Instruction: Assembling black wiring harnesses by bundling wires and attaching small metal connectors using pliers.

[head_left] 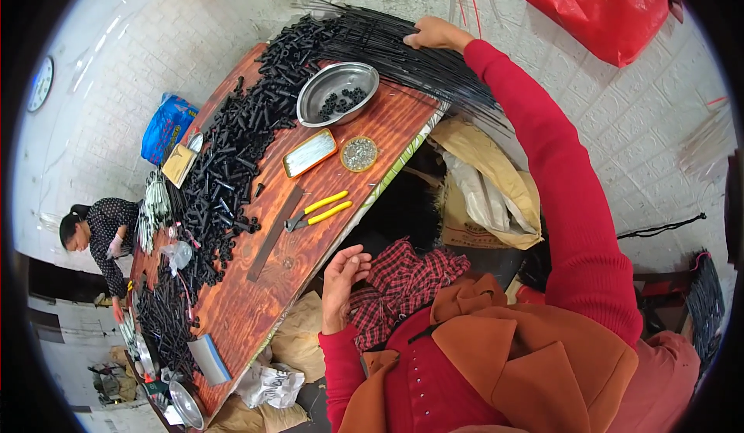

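Right hand [431, 34]: at the end of a red knitted sleeve, stretched to the far end of the table, lying palm down with fingers curled over the bundle of long thin black rods [403, 53]; whether it grips them or only presses on them I cannot tell.
Left hand [342, 276]: loosely open, fingers half bent, holding nothing, at the near table edge just beside a red and black checked cloth [403, 282].
Rods: straight, slim, glossy black, fanned out in a flat sheaf across the far corner of the table and sticking past its edge.
Table [310, 239]: long reddish-brown varnished wooden board with strong dark grain, rectangular.
Black parts [232, 162]: a thick heap of short matt black tubular pieces running along the table's left side.
Bowl [338, 93]: round, shiny steel, shallow; it holds a small cluster of tiny black pieces.
Tin lid [310, 152]: flat rectangular golden metal tray with a silvery inside, just beside the bowl; contents too small to tell.
Round dish [359, 154]: small golden-rimmed disc filled with fine silvery bits.
Pliers [318, 211]: 1 pair, grey steel jaws, 2 yellow plastic handles, lying flat near the table middle.
Dark strip [275, 233]: flat, narrow, brown bar lying beside the pliers.
Other person [97, 235]: in a dark dotted top, at the table's far left side.
Red bag [597, 7]: smooth plastic, on the pale tiled floor.
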